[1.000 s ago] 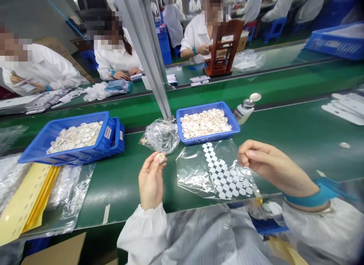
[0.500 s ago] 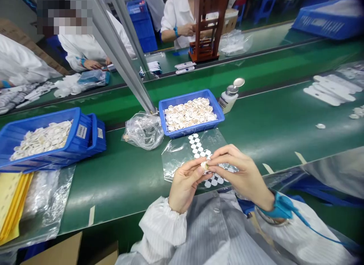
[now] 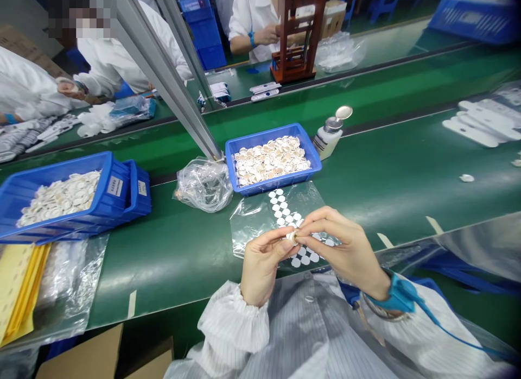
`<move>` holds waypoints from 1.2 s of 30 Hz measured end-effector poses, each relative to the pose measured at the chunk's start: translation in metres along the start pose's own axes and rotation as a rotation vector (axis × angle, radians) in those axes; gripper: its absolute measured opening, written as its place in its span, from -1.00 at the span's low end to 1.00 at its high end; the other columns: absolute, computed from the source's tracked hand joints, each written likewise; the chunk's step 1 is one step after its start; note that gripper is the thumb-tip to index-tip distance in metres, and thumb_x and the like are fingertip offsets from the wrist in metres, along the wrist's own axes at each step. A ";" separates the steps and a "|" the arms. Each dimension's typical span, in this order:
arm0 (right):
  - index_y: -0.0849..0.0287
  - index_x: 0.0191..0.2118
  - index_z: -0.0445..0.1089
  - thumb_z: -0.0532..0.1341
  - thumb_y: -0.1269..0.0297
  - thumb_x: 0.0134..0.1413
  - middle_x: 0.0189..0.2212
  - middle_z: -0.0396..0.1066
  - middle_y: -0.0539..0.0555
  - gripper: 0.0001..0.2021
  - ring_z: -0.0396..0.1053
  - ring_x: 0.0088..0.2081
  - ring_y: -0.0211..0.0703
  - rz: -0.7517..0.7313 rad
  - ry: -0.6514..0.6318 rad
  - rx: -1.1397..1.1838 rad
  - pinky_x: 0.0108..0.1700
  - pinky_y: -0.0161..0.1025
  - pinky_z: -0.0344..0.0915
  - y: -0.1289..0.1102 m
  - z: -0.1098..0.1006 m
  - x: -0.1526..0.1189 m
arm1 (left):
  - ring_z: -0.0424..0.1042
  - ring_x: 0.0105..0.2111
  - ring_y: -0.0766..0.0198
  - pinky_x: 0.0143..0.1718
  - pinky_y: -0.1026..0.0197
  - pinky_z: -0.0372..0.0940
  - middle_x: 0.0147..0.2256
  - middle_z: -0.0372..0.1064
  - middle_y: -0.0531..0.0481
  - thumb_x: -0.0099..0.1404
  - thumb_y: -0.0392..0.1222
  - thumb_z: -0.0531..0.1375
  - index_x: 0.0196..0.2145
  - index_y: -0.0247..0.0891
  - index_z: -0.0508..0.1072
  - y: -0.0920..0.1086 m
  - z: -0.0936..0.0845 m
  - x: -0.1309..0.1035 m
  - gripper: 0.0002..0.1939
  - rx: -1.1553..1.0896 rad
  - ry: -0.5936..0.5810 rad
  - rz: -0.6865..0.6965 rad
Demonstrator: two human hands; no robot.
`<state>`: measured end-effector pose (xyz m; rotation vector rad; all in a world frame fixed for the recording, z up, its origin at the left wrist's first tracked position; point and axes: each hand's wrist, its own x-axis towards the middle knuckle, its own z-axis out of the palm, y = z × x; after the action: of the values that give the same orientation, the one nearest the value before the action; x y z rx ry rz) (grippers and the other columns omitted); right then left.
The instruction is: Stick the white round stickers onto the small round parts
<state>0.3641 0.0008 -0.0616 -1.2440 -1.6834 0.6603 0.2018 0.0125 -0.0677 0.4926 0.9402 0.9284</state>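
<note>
Between my two hands is a small round whitish disc (image 3: 292, 237), pinched at its edges. My left hand (image 3: 262, 262) grips it from the left with thumb and fingers. From the right, the thumb and fingertips of my right hand (image 3: 340, 246) close on the same disc; its details are partly covered by the fingers. Below the hands lies a clear plastic sheet (image 3: 249, 227) bearing rows of white round pieces (image 3: 280, 212). Just beyond it stands a blue tray (image 3: 277, 188) heaped with similar discs (image 3: 271, 159).
A dispenser bottle (image 3: 326, 140) with its lid up stands right of the tray. Left are a crumpled plastic bag (image 3: 205, 186), a metal post (image 3: 175, 86) and a blue bin (image 3: 101, 191) of discs. White flat parts (image 3: 478, 126) lie at right. Co-workers sit across the bench.
Both my hands stay at nearly the same spot, still pinching the disc, with slight finger movement. The view has shifted a little. Across the bench, a co-worker's hand has moved left and up.
</note>
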 end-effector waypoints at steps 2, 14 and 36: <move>0.06 -0.30 0.43 0.28 0.41 0.16 -0.31 0.46 0.00 -0.91 0.42 -0.22 -0.18 -0.014 -0.010 -0.010 -0.19 -0.15 0.33 -0.001 0.001 0.001 | 0.58 -0.37 0.31 -0.27 0.37 0.49 -0.37 0.63 -0.02 -0.07 -0.18 0.50 -0.35 -0.20 0.66 0.001 0.000 0.000 -0.74 -0.004 0.008 0.001; 0.10 -0.29 0.42 0.31 0.40 0.12 -0.29 0.43 0.00 -0.92 0.41 -0.21 -0.24 -0.041 -0.011 0.054 -0.17 -0.23 0.35 0.001 -0.004 0.007 | 0.60 -0.33 0.33 -0.22 0.37 0.49 -0.30 0.63 0.03 0.09 -0.21 0.42 -0.29 -0.13 0.66 0.009 -0.004 -0.001 -0.83 0.169 -0.114 0.091; 0.07 -0.35 0.30 0.22 0.47 0.07 -0.41 0.48 -0.02 -0.86 0.46 -0.35 -0.22 -0.115 0.151 -0.155 -0.26 -0.24 0.40 0.001 -0.033 -0.017 | 0.61 -0.24 0.24 -0.17 0.39 0.48 -0.28 0.63 -0.05 0.07 -0.17 0.43 -0.28 -0.25 0.63 0.004 -0.005 0.016 -0.77 -0.074 -0.015 -0.062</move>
<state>0.3950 -0.0183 -0.0538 -1.2614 -1.6903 0.3632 0.1997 0.0285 -0.0748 0.4052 0.8999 0.8993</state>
